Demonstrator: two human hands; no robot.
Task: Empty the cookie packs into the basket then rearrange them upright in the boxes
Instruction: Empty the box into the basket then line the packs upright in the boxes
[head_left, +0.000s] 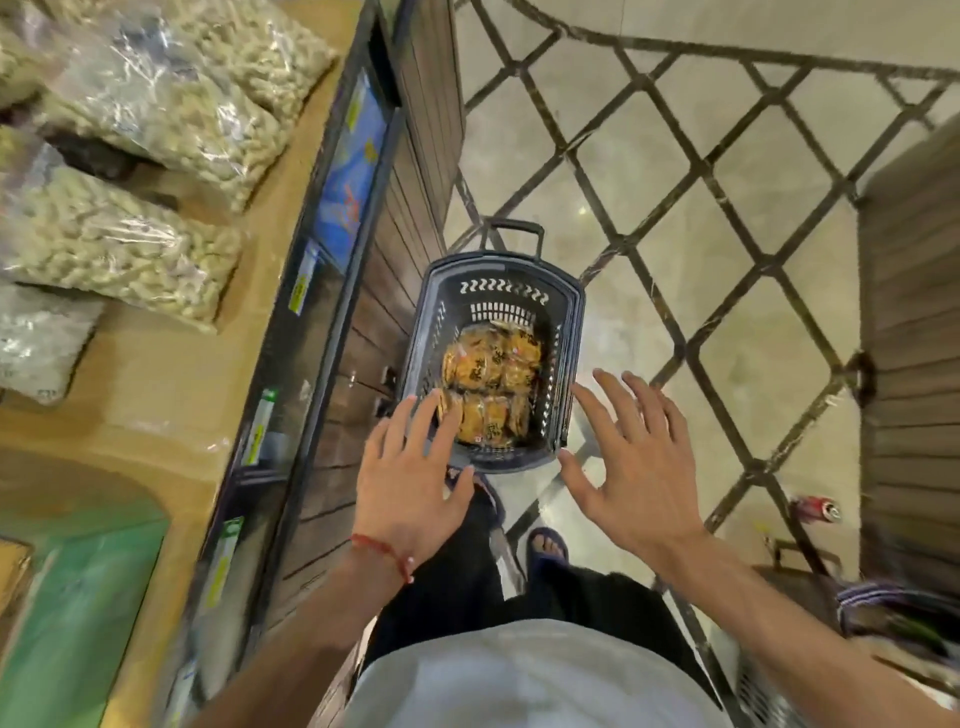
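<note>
Head view: left hand (410, 467) and right hand (631, 457), fingers spread, empty, above the basket (569, 312) of cookie packs (488, 374).

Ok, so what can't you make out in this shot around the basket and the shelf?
All in the head view:
Cookie packs: wrapper print too small; the left hand covers the nearest ones, so no count.
Shelf-edge labels: motion-blurred, unreadable.
Green item at lower left: cut by the frame edge, blurred.
Red can: label too small.
Whether the left hand or right hand touches the basket: unclear from above.
</note>
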